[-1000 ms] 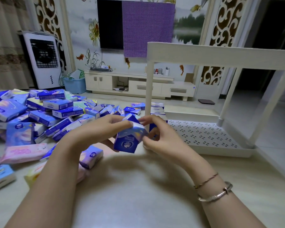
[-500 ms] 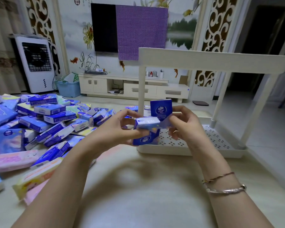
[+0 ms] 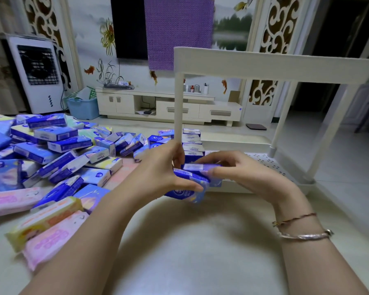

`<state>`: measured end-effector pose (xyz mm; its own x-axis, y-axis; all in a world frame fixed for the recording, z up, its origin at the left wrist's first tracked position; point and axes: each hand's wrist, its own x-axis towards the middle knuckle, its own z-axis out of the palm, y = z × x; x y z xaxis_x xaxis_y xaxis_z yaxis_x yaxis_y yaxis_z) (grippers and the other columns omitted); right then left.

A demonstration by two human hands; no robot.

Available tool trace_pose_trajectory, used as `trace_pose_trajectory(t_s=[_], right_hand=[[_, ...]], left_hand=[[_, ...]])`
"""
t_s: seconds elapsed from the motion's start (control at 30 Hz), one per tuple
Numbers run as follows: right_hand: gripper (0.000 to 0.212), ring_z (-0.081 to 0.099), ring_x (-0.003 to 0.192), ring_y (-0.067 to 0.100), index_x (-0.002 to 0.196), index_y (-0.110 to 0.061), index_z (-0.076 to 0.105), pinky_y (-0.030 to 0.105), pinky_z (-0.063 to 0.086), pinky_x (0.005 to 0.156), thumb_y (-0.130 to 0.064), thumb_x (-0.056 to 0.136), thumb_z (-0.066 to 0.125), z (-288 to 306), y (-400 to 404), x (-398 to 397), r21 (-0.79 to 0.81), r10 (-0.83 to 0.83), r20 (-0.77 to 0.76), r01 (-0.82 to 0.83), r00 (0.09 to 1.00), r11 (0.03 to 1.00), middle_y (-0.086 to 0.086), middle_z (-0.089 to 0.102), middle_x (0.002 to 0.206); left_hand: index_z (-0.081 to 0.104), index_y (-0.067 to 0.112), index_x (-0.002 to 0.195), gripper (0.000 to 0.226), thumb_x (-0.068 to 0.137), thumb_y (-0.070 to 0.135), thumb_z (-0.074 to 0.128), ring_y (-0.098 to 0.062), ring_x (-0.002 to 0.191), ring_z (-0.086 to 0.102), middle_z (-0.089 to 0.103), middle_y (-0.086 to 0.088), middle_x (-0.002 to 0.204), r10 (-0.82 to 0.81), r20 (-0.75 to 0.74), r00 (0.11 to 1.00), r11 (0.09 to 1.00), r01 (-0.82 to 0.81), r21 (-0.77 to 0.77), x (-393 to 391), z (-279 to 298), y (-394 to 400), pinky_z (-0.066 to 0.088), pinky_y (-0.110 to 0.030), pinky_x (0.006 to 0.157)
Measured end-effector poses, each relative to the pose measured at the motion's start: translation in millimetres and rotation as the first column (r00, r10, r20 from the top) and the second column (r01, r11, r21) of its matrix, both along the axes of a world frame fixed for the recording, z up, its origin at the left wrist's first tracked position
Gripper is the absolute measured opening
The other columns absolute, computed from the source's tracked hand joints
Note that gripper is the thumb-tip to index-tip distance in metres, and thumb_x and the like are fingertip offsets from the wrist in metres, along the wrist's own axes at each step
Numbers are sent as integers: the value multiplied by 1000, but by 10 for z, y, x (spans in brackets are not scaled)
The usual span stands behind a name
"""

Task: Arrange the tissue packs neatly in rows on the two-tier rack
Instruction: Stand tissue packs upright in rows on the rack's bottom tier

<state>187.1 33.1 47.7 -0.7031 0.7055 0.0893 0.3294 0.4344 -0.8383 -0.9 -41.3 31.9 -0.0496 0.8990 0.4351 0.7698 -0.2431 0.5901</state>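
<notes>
My left hand (image 3: 164, 173) and my right hand (image 3: 239, 173) together hold a small bundle of blue tissue packs (image 3: 192, 179) just in front of the white two-tier rack (image 3: 275, 67). The left thumb lies across the lower packs, and the right fingers rest on the top one. A row of several small blue-and-white packs (image 3: 192, 143) stands at the left end of the rack's perforated lower tier (image 3: 273, 165). The upper tier's surface is hidden from this angle. A large heap of loose tissue packs (image 3: 51, 150) covers the floor to my left.
Pink and yellow long packs (image 3: 45, 231) lie near my left forearm. Behind the heap stand a white air cooler (image 3: 36, 75), a blue basket (image 3: 83, 107) and a low TV cabinet (image 3: 168, 107). Pale floor stretches in front of me and right of the rack.
The packs that my hands were turning and fanning are now gathered flat into one bundle, lowered slightly against the rack's front left corner. The camera has come closer.
</notes>
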Motion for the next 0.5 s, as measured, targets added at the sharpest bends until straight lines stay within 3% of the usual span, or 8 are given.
trace_pose_trajectory(t_s=[0.2,0.33,0.43,0.5], right_hand=[[40,63,102,12,118,-28,60,24,52,88,-24,80,75,-59,-54,-60,5,55,173,-57,983,998,-4,65,111],[32,65,101,15,113,-24,62,28,52,90,-20,83,73,-91,-53,-75,-59,56,134,-48,989,997,-2,67,106],[28,64,93,8,110,-25,61,17,51,79,-25,84,72,-74,-63,-78,-55,41,131,-34,991,998,-6,66,102],[29,64,88,6,108,-24,59,14,51,73,-26,82,73,-68,-62,-85,-37,13,131,-8,991,999,-6,64,99]], left_hand=[[49,23,91,59,52,40,90,-4,70,47,54,8,87,-7,-16,1000,1000,7,-27,7,-22,21,39,-15,56],[52,22,98,65,49,35,92,-3,73,45,51,5,93,-60,-12,998,997,59,-49,27,-31,8,38,-12,58],[53,25,104,66,51,29,92,-1,81,48,48,7,99,-111,-24,994,991,109,-78,32,-39,15,42,-11,61],[52,25,108,64,56,19,89,-6,89,52,48,7,107,-151,27,988,983,153,-99,39,-37,19,51,-18,70]])
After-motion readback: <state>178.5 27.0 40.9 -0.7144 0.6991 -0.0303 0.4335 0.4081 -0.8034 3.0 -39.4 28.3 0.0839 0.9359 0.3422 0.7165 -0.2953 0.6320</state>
